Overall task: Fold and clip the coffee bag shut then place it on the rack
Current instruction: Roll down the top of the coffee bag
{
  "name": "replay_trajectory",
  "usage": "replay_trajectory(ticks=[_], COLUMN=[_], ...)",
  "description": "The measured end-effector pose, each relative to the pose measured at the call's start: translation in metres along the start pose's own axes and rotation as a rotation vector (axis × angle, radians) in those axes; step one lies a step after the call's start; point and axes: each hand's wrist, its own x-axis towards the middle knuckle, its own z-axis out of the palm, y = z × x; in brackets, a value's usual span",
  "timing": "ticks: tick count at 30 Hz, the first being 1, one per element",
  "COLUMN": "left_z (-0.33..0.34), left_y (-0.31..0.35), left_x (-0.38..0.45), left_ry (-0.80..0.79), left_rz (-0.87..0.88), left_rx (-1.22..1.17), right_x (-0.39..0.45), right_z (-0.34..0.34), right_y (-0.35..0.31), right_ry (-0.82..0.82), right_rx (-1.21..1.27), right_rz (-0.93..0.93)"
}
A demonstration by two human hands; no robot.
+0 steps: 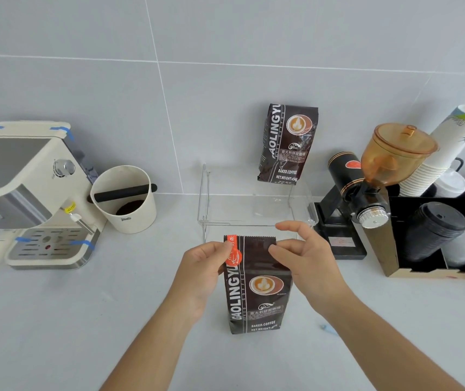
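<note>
Cream espresso machine [28, 193] sat at the counter's left edge, with a cream knock-box tub [124, 198] just beside it. Near the front edge stood the dark brown foil coffee bag [256, 292], upright; left hand [203, 266] pinched its top left corner, right hand [307, 255] pinched the top right, index finger lifted. Clear acrylic rack [254, 210] was behind, a second brown bag [287, 142] on it, black grinder with amber hopper [366, 187] further right

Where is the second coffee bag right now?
The second coffee bag stands on the clear rack against the wall, just left of the grinder.
</note>
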Motion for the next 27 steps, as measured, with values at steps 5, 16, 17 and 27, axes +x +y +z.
replay_trajectory(ticks=[5, 16, 17, 27], left_z=[-0.005, -0.01, -0.011, -0.018], left_y=[0.0, 0.006, 0.004, 0.003], left_x=[-0.001, -0.005, -0.005, -0.003], left_ry=[0.012, -0.059, -0.061, -0.094], left_rz=[-0.003, 0.212, 0.243, 0.324], left_rx=[0.02, 0.361, 0.434, 0.601], right_x=[0.0, -0.004, -0.004, -0.008], right_z=[-0.001, -0.001, -0.001, -0.001], right_y=[0.001, 0.01, 0.011, 0.007], right_ry=[0.035, -0.034, -0.027, -0.038], right_rx=[0.007, -0.229, -0.274, -0.59], right_rz=[0.007, -0.008, -0.01, -0.087])
